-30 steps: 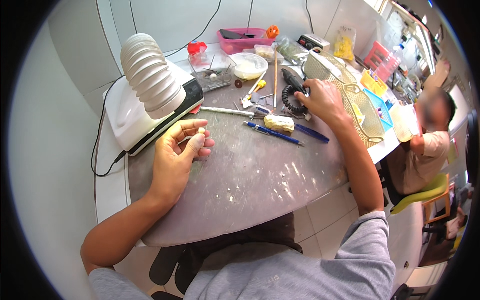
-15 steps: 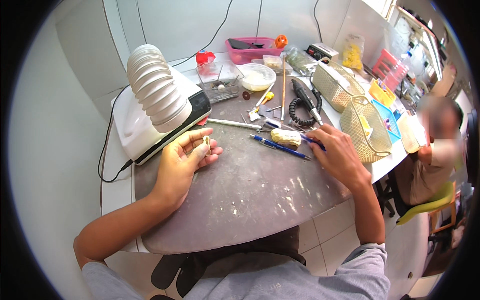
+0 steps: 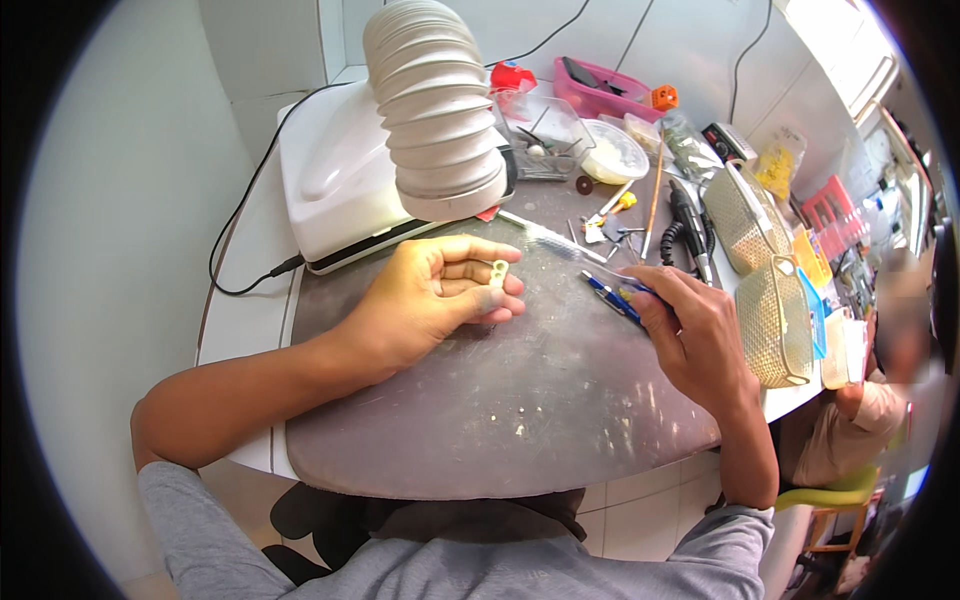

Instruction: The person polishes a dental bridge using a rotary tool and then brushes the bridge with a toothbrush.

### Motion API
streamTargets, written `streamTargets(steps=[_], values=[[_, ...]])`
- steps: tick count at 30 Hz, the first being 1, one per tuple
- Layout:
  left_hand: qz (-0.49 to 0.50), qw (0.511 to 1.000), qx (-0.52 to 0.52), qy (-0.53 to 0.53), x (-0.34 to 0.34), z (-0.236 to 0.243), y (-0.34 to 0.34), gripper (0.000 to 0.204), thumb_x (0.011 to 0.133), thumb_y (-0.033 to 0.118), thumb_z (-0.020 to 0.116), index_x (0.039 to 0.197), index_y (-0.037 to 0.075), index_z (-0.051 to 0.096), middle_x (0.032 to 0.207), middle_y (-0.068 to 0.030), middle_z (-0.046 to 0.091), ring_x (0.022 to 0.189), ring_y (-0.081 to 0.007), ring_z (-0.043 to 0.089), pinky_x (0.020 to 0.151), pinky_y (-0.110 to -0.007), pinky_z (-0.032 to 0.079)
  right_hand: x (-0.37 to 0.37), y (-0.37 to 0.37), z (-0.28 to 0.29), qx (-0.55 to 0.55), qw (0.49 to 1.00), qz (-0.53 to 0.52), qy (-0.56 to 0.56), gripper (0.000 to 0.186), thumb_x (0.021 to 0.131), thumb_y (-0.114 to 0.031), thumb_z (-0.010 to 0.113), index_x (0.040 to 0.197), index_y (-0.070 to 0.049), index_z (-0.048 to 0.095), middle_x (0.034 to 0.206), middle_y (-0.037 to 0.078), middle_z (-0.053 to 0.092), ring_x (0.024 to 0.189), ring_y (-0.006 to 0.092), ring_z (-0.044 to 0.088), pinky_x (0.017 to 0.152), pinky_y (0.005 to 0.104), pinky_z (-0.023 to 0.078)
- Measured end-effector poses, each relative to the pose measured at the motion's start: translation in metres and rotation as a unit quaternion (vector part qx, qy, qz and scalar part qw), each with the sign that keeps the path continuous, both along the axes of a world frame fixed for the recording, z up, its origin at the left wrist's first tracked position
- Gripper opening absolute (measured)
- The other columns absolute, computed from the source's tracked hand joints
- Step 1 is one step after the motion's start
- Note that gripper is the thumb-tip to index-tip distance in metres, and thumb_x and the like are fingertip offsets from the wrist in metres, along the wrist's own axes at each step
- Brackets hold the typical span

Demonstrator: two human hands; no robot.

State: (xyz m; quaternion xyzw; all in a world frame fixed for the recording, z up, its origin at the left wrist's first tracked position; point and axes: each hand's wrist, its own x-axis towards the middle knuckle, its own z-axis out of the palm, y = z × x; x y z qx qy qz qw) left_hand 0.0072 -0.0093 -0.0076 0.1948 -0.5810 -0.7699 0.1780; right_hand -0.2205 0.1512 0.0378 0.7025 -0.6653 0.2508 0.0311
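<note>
My left hand (image 3: pixel 420 305) is closed on a small cream piece (image 3: pixel 498 272), held between thumb and fingers below the white corrugated suction hose (image 3: pixel 425 120). My right hand (image 3: pixel 705 340) grips a long slender tool (image 3: pixel 590 258), smeared by motion, whose far end points left over the bench. Partly behind that hand lie blue pens (image 3: pixel 608 296). A black handpiece with coiled cord (image 3: pixel 690 230) rests beyond it, among loose bits and small tools.
A white machine (image 3: pixel 335 170) with a cable stands left on the grey bench mat (image 3: pixel 480 420). Behind are a pink tub (image 3: pixel 595 95), clear containers (image 3: pixel 615 155) and bags. Mesh baskets (image 3: pixel 770 330) line the right, where another person (image 3: pixel 855 430) sits.
My right hand has moved from beside the handpiece down to the blue tool and raised it leftward. My view has shifted, and the cream piece in my left hand is turned differently.
</note>
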Motion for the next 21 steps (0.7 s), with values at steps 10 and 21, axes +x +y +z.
streamTargets(steps=[10,21], values=[[0.015,0.999,0.021,-0.036,-0.003,0.002,-0.001,0.037,0.097,0.001,0.061,0.132,-0.008,0.053,0.116,-0.0157,0.066,0.103,-0.0196,0.07,0.092,-0.026,0.058,0.001,-0.017,0.0,-0.013,0.996,0.066,0.056,0.028,0.09,-0.011,0.069,0.118,-0.008,0.07,0.072,0.009,0.064,0.056,0.0251,0.061,0.05,0.037,0.047],[0.006,0.997,0.043,-0.068,-0.004,0.006,-0.004,0.034,0.097,0.001,0.06,0.129,-0.008,0.053,0.113,-0.0163,0.067,0.102,-0.0187,0.07,0.092,-0.026,0.059,-0.007,-0.014,-0.009,0.024,0.997,0.066,0.028,0.03,0.09,-0.013,0.07,0.12,-0.009,0.07,0.07,0.007,0.062,0.052,0.0207,0.057,0.049,0.0344,0.045]])
